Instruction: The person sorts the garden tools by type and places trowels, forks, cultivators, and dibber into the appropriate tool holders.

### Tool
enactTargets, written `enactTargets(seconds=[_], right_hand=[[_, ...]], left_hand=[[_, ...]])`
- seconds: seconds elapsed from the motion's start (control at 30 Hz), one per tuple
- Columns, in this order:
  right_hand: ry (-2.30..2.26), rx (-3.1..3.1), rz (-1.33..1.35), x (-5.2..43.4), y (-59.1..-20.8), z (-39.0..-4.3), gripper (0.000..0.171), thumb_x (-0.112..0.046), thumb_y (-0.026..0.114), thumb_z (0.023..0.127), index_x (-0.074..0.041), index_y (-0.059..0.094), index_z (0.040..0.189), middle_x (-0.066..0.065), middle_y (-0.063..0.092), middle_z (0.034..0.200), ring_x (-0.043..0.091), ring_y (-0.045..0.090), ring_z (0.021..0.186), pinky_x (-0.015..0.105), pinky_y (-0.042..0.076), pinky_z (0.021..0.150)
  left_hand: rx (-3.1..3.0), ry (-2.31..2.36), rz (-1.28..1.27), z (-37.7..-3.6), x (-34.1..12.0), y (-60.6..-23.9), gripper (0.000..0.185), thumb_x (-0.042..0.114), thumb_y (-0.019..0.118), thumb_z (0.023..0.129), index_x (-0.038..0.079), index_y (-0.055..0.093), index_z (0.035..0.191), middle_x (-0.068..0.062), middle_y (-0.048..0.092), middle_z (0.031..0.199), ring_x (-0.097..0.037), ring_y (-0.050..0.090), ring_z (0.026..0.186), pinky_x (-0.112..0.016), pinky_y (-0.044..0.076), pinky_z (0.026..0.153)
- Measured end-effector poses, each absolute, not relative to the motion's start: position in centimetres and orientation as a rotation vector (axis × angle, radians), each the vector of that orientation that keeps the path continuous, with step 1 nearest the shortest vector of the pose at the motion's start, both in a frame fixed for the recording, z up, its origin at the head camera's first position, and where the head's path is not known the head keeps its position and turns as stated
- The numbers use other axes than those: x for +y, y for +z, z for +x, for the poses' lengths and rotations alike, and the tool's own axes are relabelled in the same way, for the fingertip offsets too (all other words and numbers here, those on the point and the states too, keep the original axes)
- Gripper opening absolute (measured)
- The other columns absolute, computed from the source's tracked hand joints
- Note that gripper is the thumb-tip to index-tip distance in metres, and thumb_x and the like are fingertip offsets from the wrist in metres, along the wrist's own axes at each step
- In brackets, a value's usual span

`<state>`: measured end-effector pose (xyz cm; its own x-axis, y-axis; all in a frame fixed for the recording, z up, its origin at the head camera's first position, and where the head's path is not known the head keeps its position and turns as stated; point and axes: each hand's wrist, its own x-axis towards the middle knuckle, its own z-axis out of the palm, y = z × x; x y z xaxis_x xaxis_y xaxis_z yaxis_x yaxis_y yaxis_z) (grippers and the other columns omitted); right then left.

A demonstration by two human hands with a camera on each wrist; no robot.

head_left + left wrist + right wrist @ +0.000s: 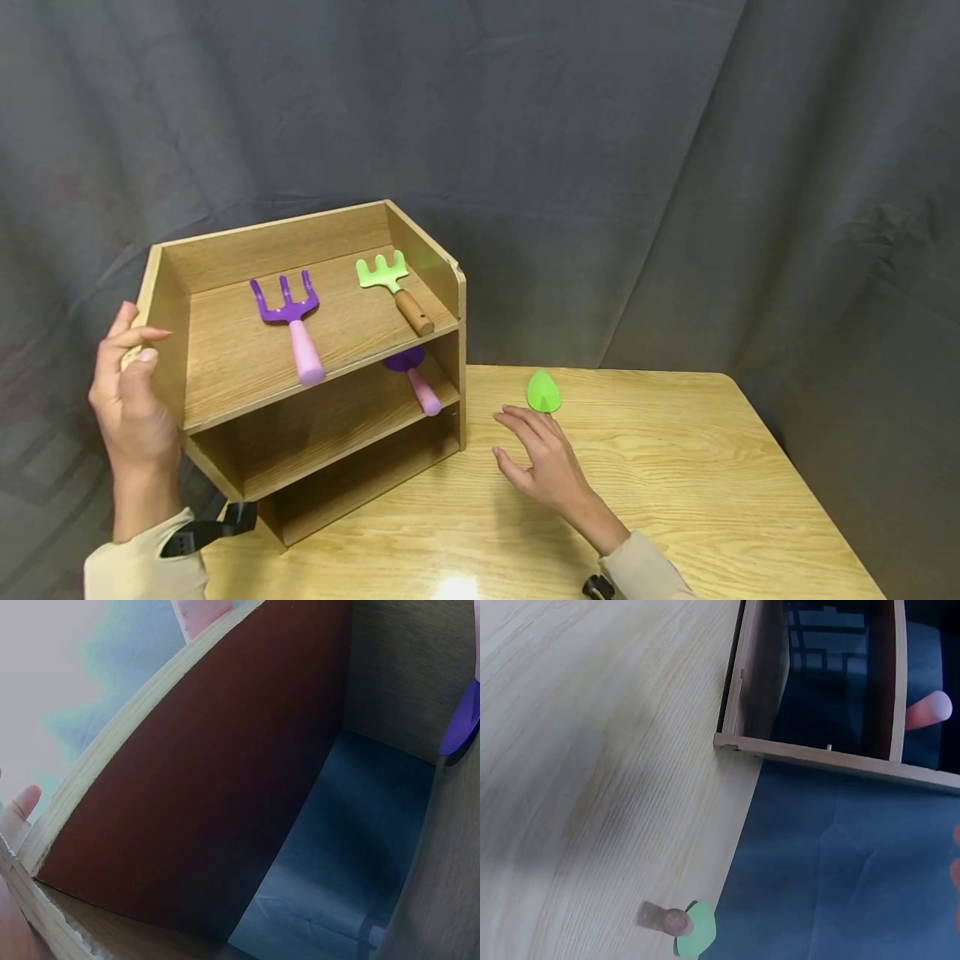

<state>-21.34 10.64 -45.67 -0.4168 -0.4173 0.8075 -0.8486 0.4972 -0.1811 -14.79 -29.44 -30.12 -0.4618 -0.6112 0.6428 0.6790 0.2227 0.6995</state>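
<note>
A three-tiered wooden shelf unit (pixel 315 367) of pale, raw-edged board is seen on the left part of a light wood-grain table (pixel 675 467). Its left side panel is touched by the left hand (pixel 135 392), whose fingers are held straight and close together against the outer face and front edge; nothing is pinched. In the left wrist view the panel's dark inner face and layered edge are shown, with fingertips (pixel 26 802) resting at the rim.

On the top tier a purple fork (pixel 291 321) with three prongs and a smooth pink handle is laid, and to its right a green rake (pixel 392 283) with a short wooden handle. On the middle tier a purple trowel (pixel 414 375) with a pink handle is partly hidden under the upper board.

The right hand (pixel 543 462) is held just above the table, right of the shelf unit, its fingers loosely spread and holding nothing. Just beyond its fingertips a green trowel (pixel 543 392), leaf-shaped and matte, is seen on the table near the far edge; its wooden handle is shown only in the right wrist view (pixel 682 924). No contact can be made out.

A grey draped cloth (pixel 600 150) is hung behind. No writing or labels can be read.
</note>
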Motion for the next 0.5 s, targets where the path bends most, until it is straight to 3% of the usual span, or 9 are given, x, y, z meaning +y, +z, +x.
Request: enactTargets(seconds=[0.5], right_hand=[[0.774,-2.089,0.986,12.0,-46.2,-21.6,0.038,-0.024,0.068,0.086,-0.005,0.064,0.119,0.012,0.063,0.119,0.03,0.059,0.107,0.05,0.047,0.085]], left_hand=[[-1.401,-1.499,-0.08,-14.8,-29.5,-30.2,0.026,0.001,0.044,0.086,-0.008,0.066,0.096,-0.018,0.046,0.142,-0.026,0.037,0.132,-0.028,0.016,0.108]])
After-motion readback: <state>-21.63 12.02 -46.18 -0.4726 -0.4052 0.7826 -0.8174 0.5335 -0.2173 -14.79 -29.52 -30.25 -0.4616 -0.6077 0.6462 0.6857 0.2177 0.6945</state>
